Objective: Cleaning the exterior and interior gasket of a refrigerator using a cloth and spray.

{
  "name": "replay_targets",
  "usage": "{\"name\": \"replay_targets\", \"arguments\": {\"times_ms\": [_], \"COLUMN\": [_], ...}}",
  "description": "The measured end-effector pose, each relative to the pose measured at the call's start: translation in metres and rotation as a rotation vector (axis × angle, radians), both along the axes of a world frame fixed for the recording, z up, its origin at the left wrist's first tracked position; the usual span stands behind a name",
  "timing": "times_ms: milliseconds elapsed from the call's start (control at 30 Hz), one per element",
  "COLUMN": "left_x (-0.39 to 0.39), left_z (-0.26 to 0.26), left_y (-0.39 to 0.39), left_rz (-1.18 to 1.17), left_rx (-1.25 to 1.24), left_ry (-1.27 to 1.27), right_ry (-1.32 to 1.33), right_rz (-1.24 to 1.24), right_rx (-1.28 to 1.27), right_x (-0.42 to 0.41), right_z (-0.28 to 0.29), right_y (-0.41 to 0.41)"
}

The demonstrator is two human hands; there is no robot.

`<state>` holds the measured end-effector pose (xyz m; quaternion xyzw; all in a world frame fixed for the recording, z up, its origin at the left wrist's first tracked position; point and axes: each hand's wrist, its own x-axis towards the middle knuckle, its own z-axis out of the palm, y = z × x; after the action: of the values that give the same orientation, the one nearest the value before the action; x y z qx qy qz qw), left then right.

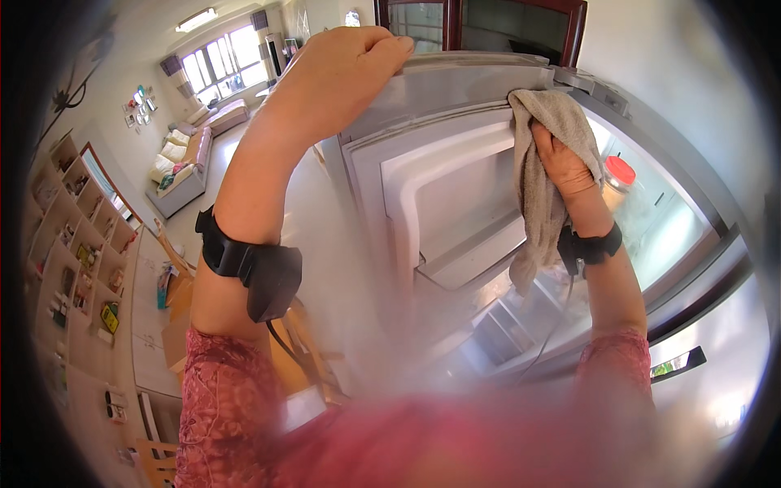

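Note:
An open refrigerator door point(457, 88) stands before me, its pale inner lining and a clear door shelf point(479, 253) facing me. At its top edge, my left hand point(351, 79) is curled over the rim, fingertips partly hidden. My right hand point(564, 161) grips a grey-brown towel point(526, 165) near the hinge end of the door. Part of the towel drapes over the door's top corner, and the rest hangs down beside the shelf. Just right of that hand, a jar with a red lid point(620, 171) stands inside the lit compartment.
Lower down are refrigerator compartments point(503, 326), partly blurred. A dark-framed glass cabinet point(454, 27) rises behind the door. On the left stand a filled shelf unit point(79, 256) and wooden chairs point(177, 305); a sofa point(195, 152) is farther off. A cable point(552, 332) hangs from my right wristband.

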<state>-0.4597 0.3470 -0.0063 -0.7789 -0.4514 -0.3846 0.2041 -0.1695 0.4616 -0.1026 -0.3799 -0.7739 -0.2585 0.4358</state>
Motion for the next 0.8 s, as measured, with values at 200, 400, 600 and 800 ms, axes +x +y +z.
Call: {"name": "replay_targets", "arguments": {"times_ms": [200, 400, 600, 800], "left_x": [0.013, 0.014, 0.008, 0.014], "left_z": [0.003, 0.003, 0.007, 0.001], "left_y": [-0.013, -0.01, -0.026, -0.032], "left_rz": [-0.079, -0.125, -0.088, -0.117], "left_rx": [-0.131, -0.204, -0.206, -0.16], "left_ry": [-0.179, -0.277, -0.241, -0.266], "right_ry": [-0.07, -0.185, -0.29, -0.262], "right_rz": [0.325, 0.292, 0.264, 0.093], "right_rx": [0.25, 0.183, 0.367, 0.352], "right_x": [-0.032, -0.053, -0.032, 0.042], "right_z": [0.016, 0.017, 0.018, 0.011], "right_y": [-0.03, -0.055, -0.024, 0.04]}}
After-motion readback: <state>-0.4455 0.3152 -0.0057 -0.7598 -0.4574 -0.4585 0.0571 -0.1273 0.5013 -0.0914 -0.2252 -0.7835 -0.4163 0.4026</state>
